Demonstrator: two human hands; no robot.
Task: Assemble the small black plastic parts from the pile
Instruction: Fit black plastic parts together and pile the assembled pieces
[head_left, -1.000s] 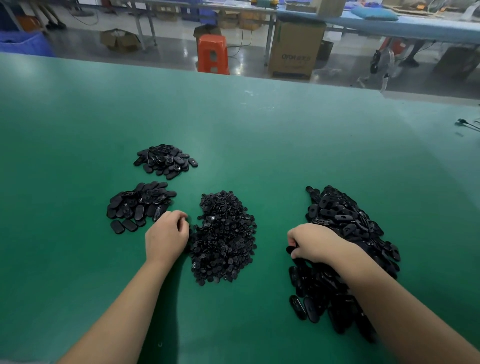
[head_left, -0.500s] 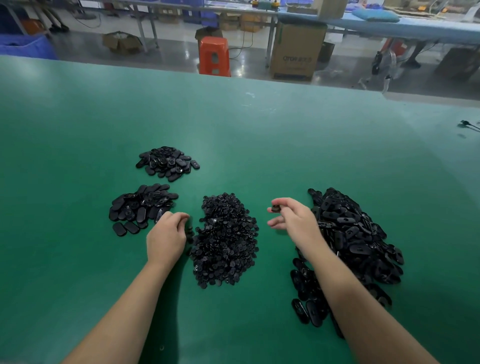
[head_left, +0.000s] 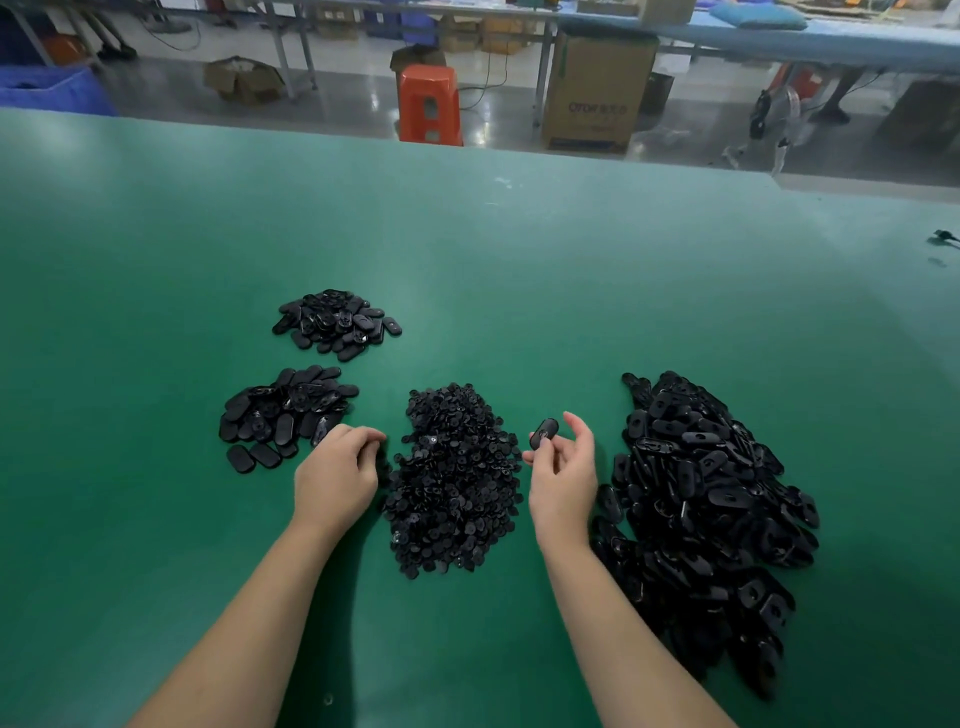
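Likely factory floor, long green worktable (head_left: 519, 249), cartons (head_left: 597, 88)

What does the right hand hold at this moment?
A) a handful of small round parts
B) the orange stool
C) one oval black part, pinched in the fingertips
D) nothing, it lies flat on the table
C: the right hand is raised between the piles and pinches a single oval black part in its fingertips.
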